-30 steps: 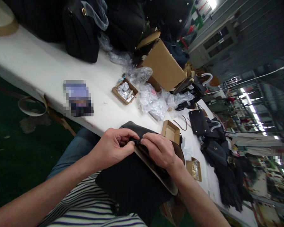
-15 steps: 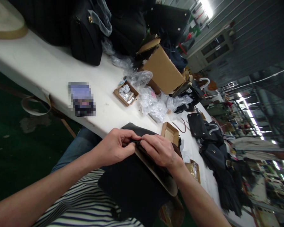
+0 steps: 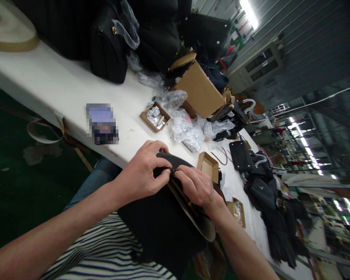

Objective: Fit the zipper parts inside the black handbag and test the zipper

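Note:
A black handbag [image 3: 163,223] rests across my lap against the table edge, its opening showing a brown inside and a pale edge. My left hand [image 3: 146,171] pinches the bag's top edge near its upper end, thumb and forefinger closed on a small dark part there. Right beside those fingertips, my right hand [image 3: 196,186] is closed over the same edge, fingers curled into the opening. The two hands almost touch. What exactly lies between the fingertips is too small and dark to make out. A small gold-coloured metal bit shows inside the bag below my right hand.
On the white table [image 3: 64,85] lie a blurred-out phone-like object [image 3: 102,122], a small box of metal parts [image 3: 155,116], clear plastic wrap [image 3: 186,128], an open cardboard box [image 3: 208,167] and a large carton [image 3: 201,89]. Black bags [image 3: 109,54] stand behind; more lie at right.
My left hand has rolled upward, its knuckles now higher and its forefinger more bent, still pinching at the bag's edge. The right hand stays almost in place. The view has shifted slightly.

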The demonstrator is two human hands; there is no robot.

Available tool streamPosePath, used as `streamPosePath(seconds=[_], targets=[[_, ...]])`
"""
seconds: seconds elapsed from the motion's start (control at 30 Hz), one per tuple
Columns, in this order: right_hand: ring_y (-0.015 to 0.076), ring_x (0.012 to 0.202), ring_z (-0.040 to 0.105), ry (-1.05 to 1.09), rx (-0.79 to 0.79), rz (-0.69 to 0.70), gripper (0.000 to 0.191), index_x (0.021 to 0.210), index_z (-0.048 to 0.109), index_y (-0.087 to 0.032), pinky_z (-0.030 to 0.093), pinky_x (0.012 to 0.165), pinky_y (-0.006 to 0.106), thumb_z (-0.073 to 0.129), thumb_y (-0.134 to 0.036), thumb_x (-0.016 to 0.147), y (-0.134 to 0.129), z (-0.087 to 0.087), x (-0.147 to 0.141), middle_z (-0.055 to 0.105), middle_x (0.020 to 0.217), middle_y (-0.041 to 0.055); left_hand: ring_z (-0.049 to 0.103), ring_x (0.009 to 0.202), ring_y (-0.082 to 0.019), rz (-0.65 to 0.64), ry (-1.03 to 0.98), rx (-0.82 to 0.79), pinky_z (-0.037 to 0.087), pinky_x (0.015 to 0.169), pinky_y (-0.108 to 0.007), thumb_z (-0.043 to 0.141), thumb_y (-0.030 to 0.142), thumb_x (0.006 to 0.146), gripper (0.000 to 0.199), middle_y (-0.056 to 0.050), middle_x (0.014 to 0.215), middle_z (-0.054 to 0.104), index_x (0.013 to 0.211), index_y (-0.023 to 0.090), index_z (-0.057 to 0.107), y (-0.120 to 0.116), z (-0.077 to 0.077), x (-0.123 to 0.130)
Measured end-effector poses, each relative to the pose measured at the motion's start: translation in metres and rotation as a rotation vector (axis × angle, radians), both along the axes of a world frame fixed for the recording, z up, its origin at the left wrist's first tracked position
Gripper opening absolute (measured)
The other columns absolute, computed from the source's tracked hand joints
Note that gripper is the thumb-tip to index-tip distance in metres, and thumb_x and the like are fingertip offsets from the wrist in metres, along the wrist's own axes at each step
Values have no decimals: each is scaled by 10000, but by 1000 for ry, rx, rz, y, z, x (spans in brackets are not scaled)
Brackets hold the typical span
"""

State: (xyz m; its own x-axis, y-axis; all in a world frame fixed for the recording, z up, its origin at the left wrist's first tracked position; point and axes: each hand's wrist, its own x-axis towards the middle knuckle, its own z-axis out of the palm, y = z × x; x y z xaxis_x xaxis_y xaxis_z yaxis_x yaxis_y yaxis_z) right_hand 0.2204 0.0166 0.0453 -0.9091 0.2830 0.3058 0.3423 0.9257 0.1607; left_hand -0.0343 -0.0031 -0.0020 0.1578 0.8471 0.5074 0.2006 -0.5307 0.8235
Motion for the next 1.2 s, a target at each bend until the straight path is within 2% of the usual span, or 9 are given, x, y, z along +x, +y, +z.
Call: streamPosePath(seconds=[0.07,0.17,0.27,0.47,0.6,0.8,0.93,1.03,1.2], targets=[[242,983,795,-5,3,-4,263,1306,657,-104,672,856,361,517,-67,1086,-1,1,-1,805,1116,175,711,1095,-231,-50,-121,38,579,962,-364,686,96,954,189,-114,1161,744,1033,174,838,-3,-6,0],[250,992,796,-3,1,11,270,1317,657,-107,673,836,365,515,-74,1089,-3,4,-3,811,1113,177,751,971,-178,-148,-227,40,606,894,-296,661,54,967,234,-81,1081,787,1110,161,813,-7,-15,1],[249,978,796,12,-29,24,272,1331,656,-123,668,815,365,530,-88,1093,-1,3,-3,811,1119,169,747,983,-182,-211,-223,-14,596,915,-298,659,49,962,218,-74,1074,789,1074,162,808,-4,-17,1],[242,999,797,27,-106,-76,282,1350,671,-177,665,880,368,602,-108,1085,9,-2,3,799,1191,141,730,950,-188,-415,-283,-151,560,882,-311,646,113,998,184,-67,1026,786,1005,173,820,25,-12,-4],[252,1006,796,16,-127,-66,277,1333,669,-156,663,886,377,586,-82,1079,8,0,3,795,1181,151,737,993,-205,-535,-332,-248,556,957,-332,690,160,985,141,-71,1052,800,998,176,830,32,-16,-8],[231,937,792,-3,-71,-30,278,1320,669,-162,654,817,350,545,-80,1086,8,4,-2,802,1131,134,734,929,-191,-408,-335,-415,545,868,-296,701,150,894,164,-32,993,816,1000,181,823,25,-19,-3],[220,960,786,26,-48,-49,242,1293,680,-168,642,841,333,605,-79,1081,13,2,-5,796,1115,116,714,809,-160,-398,-389,-451,517,766,-263,685,156,870,167,-23,884,813,946,162,833,30,-17,2],[194,949,767,105,-51,-138,187,1246,699,-200,619,829,302,657,-110,1088,12,1,-8,780,1101,86,714,777,-155,-415,-441,-477,502,724,-252,692,166,856,163,-33,862,819,924,156,839,37,-19,7],[146,787,711,166,36,-417,25,1090,716,-203,521,713,274,740,-197,1083,-5,7,-22,754,958,48,711,755,-139,-388,-530,-499,503,710,-229,751,190,848,123,-39,845,823,909,158,852,43,-26,14]])
